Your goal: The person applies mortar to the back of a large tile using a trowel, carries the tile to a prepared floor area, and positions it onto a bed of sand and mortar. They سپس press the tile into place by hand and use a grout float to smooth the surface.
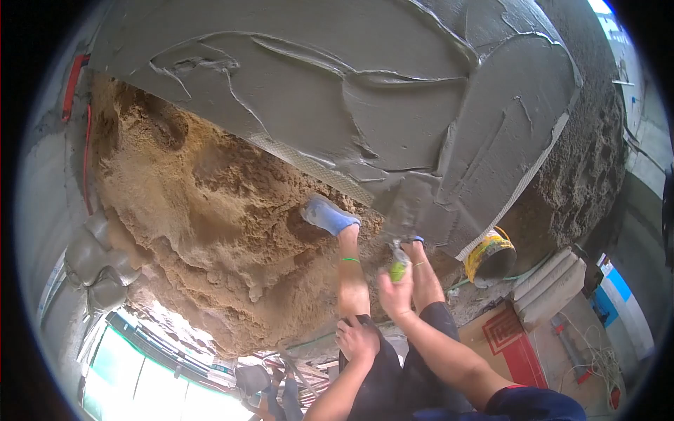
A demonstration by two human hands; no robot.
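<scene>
My right hand is closed around the green handle of a trowel. The trowel's blade end is at the near corner of a large slab, where it is blurred and hard to make out. Wet grey mortar coats most of the slab, with ridges and smooth swept patches; a pale textured strip shows along its edges. My left hand rests on my left knee with nothing in it, fingers spread over the dark shorts. My left foot, in a blue sock, stands on sand beside the slab.
Uneven brown sand spreads left of the slab. A yellow mortar-smeared bucket is close to the slab's right corner. Stacked bags, a red-printed board and a long-handled tool lie at lower right. Grey filled sacks are at left. Another person is at the bottom.
</scene>
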